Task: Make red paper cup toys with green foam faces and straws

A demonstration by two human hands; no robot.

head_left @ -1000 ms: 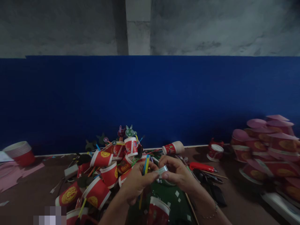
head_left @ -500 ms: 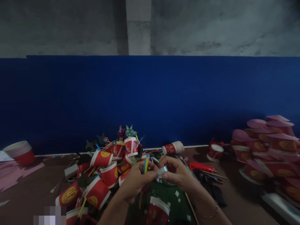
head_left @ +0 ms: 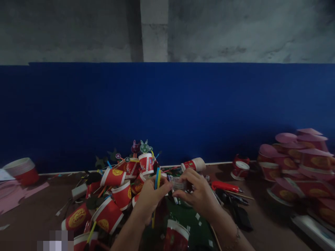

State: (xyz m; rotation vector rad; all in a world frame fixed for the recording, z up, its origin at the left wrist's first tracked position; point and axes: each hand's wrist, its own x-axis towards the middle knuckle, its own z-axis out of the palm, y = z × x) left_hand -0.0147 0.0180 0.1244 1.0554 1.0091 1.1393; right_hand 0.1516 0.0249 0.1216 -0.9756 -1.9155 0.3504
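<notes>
From my remote seat, I take the red cup (head_left: 176,237) on the green mat (head_left: 194,238) as my mark. Beyond it, my left hand (head_left: 151,195) has its fingers closed on a pair of yellow and blue strips (head_left: 158,178). My right hand (head_left: 200,193), beyond the cup and to its right, curves its fingers half open about a clear piece (head_left: 179,183), which they seem to hold; blur hides the exact contact. Half a second ago both thumbs met at a small silvery bit; now the right fingers have spread wider and the strips have swung left, so I judge the grip is being changed, with nothing let go onto the counter (head_left: 264,223) right of the cup.
</notes>
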